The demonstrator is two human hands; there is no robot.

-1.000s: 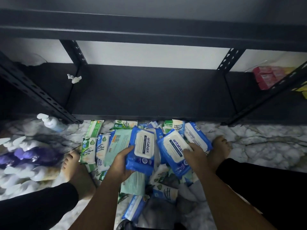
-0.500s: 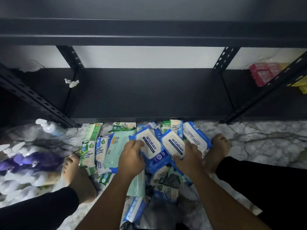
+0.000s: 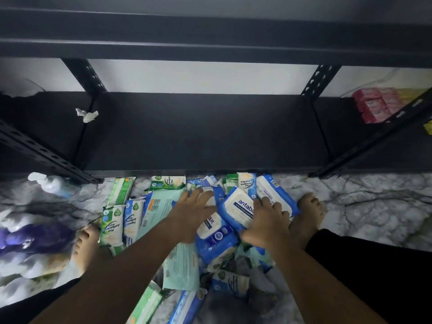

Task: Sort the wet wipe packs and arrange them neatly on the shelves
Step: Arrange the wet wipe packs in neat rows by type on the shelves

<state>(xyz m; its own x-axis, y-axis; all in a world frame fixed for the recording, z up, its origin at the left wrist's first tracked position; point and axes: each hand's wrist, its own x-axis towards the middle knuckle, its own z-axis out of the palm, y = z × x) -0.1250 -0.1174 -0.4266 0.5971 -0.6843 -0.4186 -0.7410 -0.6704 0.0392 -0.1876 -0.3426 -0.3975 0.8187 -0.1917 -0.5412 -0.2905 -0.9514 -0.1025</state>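
1. Heaped on the marble floor [image 3: 374,206], just in front of the black bottom shelf [image 3: 205,136]: wet wipe packs [image 3: 210,249] in blue, green and pale green, overlapping at odd angles, none on the shelf board.
2. Left hand [image 3: 194,206] palm down over the middle of the heap, fingers straight and spread, gripping nothing, with a blue pack [image 3: 211,232] partly under its inner edge.
3. Right hand [image 3: 266,220] clamped on the lower right edge of a labelled blue pack [image 3: 240,209], thumb underneath and fingers curled over the top, knuckles against a third blue pack [image 3: 273,192] just beside it.
4. Hands near each other but apart, with the labelled blue pack between them.
5. Green packs [image 3: 112,225] side by side at the left edge of the heap, next to a bare left foot [image 3: 85,244]; bare right foot [image 3: 308,213] touching the right edge.
6. On the shelf, at the left: a crumpled white scrap [image 3: 87,115]. In the far right bay: stacked pink packs [image 3: 376,106].
7. On the floor at far left: a white pump bottle [image 3: 53,183] and blurred purple bottles [image 3: 35,237].
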